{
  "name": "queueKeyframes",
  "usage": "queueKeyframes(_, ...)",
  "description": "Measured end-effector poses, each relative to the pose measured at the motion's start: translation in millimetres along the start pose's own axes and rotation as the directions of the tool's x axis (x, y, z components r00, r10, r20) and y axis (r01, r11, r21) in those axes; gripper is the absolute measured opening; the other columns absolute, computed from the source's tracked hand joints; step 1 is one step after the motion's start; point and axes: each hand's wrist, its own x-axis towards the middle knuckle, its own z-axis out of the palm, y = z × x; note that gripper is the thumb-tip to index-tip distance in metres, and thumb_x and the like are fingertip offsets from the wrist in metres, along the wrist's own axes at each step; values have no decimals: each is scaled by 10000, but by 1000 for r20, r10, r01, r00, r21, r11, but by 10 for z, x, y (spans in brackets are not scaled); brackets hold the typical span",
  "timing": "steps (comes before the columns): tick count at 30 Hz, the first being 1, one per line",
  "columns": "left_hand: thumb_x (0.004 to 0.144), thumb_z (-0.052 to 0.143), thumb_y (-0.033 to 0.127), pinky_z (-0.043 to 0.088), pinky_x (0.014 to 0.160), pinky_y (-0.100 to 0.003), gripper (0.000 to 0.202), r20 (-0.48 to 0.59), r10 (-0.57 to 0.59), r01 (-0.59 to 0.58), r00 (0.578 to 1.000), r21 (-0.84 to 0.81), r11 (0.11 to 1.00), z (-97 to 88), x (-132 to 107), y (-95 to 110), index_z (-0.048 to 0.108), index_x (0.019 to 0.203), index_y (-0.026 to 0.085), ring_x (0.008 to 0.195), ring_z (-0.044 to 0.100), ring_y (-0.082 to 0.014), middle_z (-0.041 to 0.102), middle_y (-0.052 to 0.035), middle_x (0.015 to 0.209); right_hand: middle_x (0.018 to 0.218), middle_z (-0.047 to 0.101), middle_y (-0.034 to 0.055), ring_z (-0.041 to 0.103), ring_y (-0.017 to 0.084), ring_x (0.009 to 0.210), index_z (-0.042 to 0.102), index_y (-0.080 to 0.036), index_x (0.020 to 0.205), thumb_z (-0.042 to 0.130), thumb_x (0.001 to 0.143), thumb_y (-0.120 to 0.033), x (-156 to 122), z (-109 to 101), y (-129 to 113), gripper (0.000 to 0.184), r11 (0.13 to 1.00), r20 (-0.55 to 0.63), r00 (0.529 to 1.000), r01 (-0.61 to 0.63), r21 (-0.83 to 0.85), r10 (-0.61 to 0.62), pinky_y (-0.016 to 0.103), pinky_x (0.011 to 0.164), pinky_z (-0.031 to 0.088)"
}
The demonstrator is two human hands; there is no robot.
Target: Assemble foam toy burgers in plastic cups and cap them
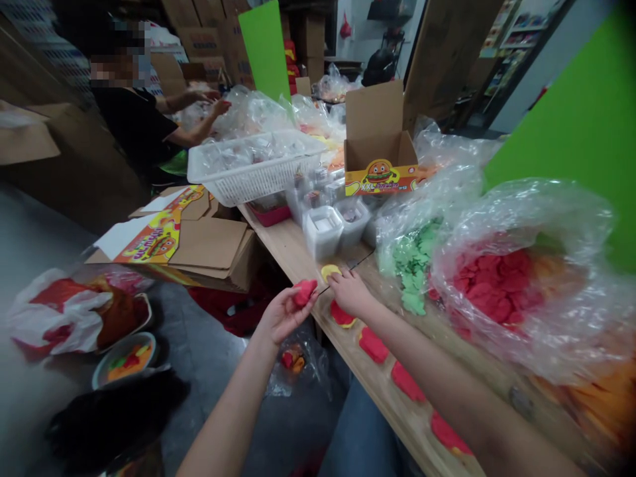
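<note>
Red gummy [305,292] is clenched in the left hand [284,315], the fingers curled round it, just over the near edge of the wooden table [298,248]; on my screen the right hand [350,295] sits beside it above the table, its fingertips [334,278] near a yellow gummy disc [330,271], and I cannot tell whether that hand is grasping anything; a row of red gummy pieces [407,381] lies along the table under the right forearm, with the nearest to the hand resting on yellow [342,315]; farther along the table, I can make out a clear bag of red pieces [497,285] and a clear bag of green pieces [412,265]; small clear tubs [322,232] stand at the table's far end, beside a white plastic basket [253,165] and an open burger-print box [380,152]; a flattened burger-print carton [169,242] sits just left of the table; bowls [124,361] lie on the floor left of the table; beyond the table's far end, a co-worker in a black shirt [134,112] reaches both hands [213,106] into clear plastic.
</note>
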Motion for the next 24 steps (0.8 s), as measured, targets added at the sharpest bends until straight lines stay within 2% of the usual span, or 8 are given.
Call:
queueKeyframes(3,769,409,-1,491,854,-251,365,41,-5,4,999,20,1000,29,-43,-21,469,1125,46,1086,514,-224,575,-150,1101,1142,516,136,352,267,1142,497,-115,1153,417,774,-99,32,-47,-39,387,992,-68,997,-39,116,48,431,929,284)
queueKeyframes(5,801,436,67,481,866,-240,327,89,-42,40,995,31,999,36,-64,-20,477,1124,39,1097,505,-224,577,-152,1100,1148,516,116,413,219,1098,479,-129,1168,418,797,-141,47,-100,-99,376,908,-118,987,-53,416,111,378,921,327)
queueKeyframes(7,812,478,153,483,864,-272,300,128,-90,78,988,90,993,32,-68,-27,506,1095,55,1054,539,-227,601,-144,1054,1073,556,87,504,172,972,502,-148,1121,459,801,-220,49,-143,-179,331,658,-67,987,-48,752,148,316,840,404)
queueKeyframes(10,765,573,199,495,827,-296,283,104,-67,39,992,249,968,16,-43,-80,550,1030,102,941,600,-207,638,-107,953,885,585,30,555,129,773,500,-161,1052,578,720,-270,27,-172,-279,358,243,67,969,-125,962,237,257,688,453)
queueKeyframes(13,667,681,168,500,757,-234,318,38,122,-127,992,393,911,-4,9,-168,562,961,143,817,626,-143,641,-63,905,765,578,1,551,101,662,495,-141,1044,621,672,-265,-13,-187,-299,411,46,207,928,-232,972,309,227,623,445)
queueKeyframes(17,626,717,220,500,717,-244,331,-36,262,-214,964,472,855,-75,116,-214,537,898,159,731,618,-113,625,-41,851,730,612,31,550,97,608,589,-115,858,517,755,-320,-7,-205,-175,240,283,263,924,-340,897,277,215,576,440)
queueKeyframes(21,719,607,316,497,669,-237,269,-133,406,-271,904,556,786,-202,228,-143,509,922,169,618,589,-72,580,-1,730,813,612,50,550,119,664,550,-128,944,420,804,-275,180,-148,67,240,525,102,864,-389,757,493,234,592,430)
queueKeyframes(24,714,580,300,490,608,-236,300,-104,479,-286,872,685,670,-242,255,-95,539,973,154,542,550,-66,581,-15,730,850,609,28,542,134,738,565,-166,918,524,738,-237,373,-48,195,198,658,16,872,-381,650,489,237,653,413)
